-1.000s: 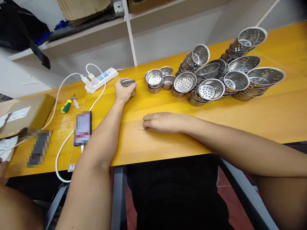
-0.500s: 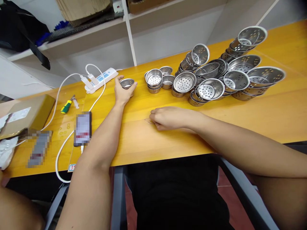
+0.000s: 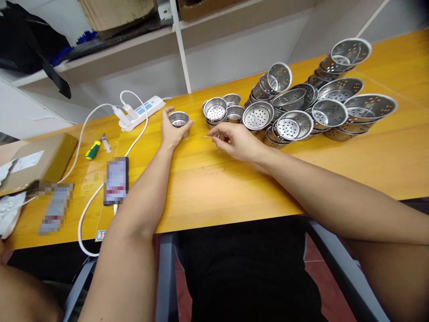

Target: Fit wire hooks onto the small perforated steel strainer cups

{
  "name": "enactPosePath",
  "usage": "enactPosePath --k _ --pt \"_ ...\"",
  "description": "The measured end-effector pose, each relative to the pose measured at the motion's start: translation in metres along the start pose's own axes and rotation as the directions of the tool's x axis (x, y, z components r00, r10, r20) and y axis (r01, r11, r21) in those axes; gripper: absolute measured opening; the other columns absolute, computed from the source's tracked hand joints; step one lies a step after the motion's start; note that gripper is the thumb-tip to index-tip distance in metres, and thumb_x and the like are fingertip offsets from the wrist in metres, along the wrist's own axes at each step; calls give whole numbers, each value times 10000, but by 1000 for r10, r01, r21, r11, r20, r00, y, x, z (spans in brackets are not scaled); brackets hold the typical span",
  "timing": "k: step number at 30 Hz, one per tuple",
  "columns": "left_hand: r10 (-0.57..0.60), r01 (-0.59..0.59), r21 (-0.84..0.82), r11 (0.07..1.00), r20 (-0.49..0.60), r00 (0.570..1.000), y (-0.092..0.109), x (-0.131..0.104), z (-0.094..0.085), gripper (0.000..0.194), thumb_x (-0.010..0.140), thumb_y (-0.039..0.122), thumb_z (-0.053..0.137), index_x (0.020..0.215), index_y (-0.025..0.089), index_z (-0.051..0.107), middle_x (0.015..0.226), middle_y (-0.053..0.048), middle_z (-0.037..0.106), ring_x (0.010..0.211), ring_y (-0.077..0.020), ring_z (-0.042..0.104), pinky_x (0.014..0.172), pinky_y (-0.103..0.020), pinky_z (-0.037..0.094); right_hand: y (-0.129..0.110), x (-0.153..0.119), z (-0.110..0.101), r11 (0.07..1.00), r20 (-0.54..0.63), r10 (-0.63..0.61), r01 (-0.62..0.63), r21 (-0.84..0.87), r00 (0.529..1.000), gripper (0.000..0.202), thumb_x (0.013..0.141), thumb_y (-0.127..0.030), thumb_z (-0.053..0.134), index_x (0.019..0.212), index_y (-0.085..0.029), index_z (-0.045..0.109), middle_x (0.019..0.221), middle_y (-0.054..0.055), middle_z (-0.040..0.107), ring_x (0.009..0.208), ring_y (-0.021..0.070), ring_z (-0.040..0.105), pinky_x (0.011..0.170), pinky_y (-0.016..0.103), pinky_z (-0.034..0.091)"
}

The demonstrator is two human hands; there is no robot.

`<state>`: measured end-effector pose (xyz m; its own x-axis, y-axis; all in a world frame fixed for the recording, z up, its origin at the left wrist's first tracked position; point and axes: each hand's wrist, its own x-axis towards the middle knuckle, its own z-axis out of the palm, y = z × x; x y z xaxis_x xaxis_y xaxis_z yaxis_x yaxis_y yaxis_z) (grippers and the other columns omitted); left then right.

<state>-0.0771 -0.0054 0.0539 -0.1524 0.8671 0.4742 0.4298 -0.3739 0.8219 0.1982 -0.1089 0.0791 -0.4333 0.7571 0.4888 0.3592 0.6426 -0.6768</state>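
Observation:
My left hand (image 3: 171, 135) is wrapped round a small perforated metal cup (image 3: 178, 119), which stands upright on the table with its mouth up. In a pinch, my right hand (image 3: 236, 141) has a thin wire (image 3: 205, 137); one end pokes out past the fingertips and another bit shows below them. Nearer to me, a curved thin wire (image 3: 213, 173) lies on the tabletop. Just right of the held cup are several similar small cups (image 3: 215, 108), some of them stacked.
Stacks of larger perforated metal baskets (image 3: 295, 125) fill the table's back right. At left are a white power strip (image 3: 144, 112) with looping cables, a green-handled screwdriver (image 3: 93, 150), a phone (image 3: 115, 181) and a cardboard box (image 3: 43, 161). A shelf (image 3: 187, 85) stands behind.
My right hand has lifted away from the near wire and moved up and right, carrying a wire; the curved wire it covered now shows. The left hand keeps the cup in nearly the same spot.

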Motion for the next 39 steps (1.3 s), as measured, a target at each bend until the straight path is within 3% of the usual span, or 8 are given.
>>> enactPosePath --k 3,6,11,14,19,24,29,39 --pt "79 -79 -3 997 -60 995 8 0 0 955 668 324 1100 1420 307 511 1625 -125 616 1575 -366 635 1424 -569 483 5 2 4 996 -103 35 -27 84 994 222 1042 -315 687 1182 -182 796 1006 80 826 742 184 668 713 341 541" --pt "175 -174 10 985 -100 980 19 -4 4 1017 699 300 1078 1506 319 460 1691 -136 554 1654 -370 571 1471 -578 438 6 5 4 977 -171 79 -42 208 982 221 1046 -410 732 1140 -214 770 945 58 787 756 193 670 699 346 551" --pt "286 -286 -20 958 4 958 40 -24 19 1051 713 285 1075 1558 295 450 1723 -163 537 1739 -404 502 1504 -553 406 4 10 -5 962 -302 125 -41 270 945 333 1041 -600 774 1074 -274 714 895 56 716 770 229 660 664 377 552" --pt "270 -264 -71 962 87 959 49 -36 29 1031 728 303 1069 1557 293 457 1643 -144 624 1674 -404 592 1435 -557 505 5 12 -10 975 -335 122 -50 217 934 390 1038 -658 768 1068 -273 712 873 48 691 773 226 643 667 373 550" --pt "237 -223 -99 970 164 958 52 -43 38 758 760 275 1018 1362 290 557 1381 -72 753 1376 -321 792 1264 -524 649 6 11 -12 976 -342 111 -38 214 933 377 1035 -635 770 1071 -264 717 893 48 697 776 218 633 683 371 547" --pt "244 -221 -117 968 241 939 52 -45 42 755 744 209 983 1355 279 545 1320 -57 787 1285 -296 826 1191 -484 680 9 10 -12 984 -323 105 -50 174 941 400 1052 -668 766 1101 -273 727 863 33 679 737 212 604 647 365 510" --pt "253 -223 -130 966 308 917 64 -50 44 760 729 170 962 1371 270 568 1345 -64 805 1338 -311 818 1230 -496 663 12 9 -13 987 -310 97 -52 150 946 450 1061 -723 756 1115 -277 727 864 26 666 726 202 584 631 350 471" --pt "273 -213 -199 957 353 895 65 -55 44 799 731 306 1045 1354 285 545 1357 -61 756 1343 -331 808 1222 -528 664 6 8 -15 989 -326 87 -44 138 941 461 1024 -735 776 1054 -275 761 801 11 690 684 187 579 632 350 463"
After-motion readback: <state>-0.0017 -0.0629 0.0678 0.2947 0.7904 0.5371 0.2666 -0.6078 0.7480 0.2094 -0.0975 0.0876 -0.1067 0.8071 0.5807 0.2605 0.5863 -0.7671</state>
